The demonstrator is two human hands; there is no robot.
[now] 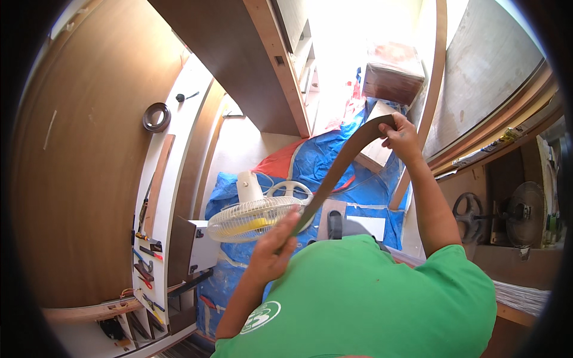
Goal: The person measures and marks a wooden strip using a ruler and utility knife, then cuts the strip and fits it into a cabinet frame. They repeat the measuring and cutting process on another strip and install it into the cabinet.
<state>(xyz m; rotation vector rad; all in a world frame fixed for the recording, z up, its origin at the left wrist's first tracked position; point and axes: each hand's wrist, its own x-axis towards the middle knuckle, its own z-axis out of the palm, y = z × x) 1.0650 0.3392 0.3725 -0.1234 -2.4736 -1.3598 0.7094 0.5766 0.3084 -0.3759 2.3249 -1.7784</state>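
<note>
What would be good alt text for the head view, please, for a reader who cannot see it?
A person in a green shirt holds a long, curved brown strip, right hand at its upper end, left hand near its lower end. Below are a white fan and blue sheeting; tools lie at left.

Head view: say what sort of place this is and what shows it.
Probably a room being fitted out with woodwork: hand tools lie on a white surface, blue sheeting is spread underfoot, and the left hand and right hand hold a brown strip.
</note>
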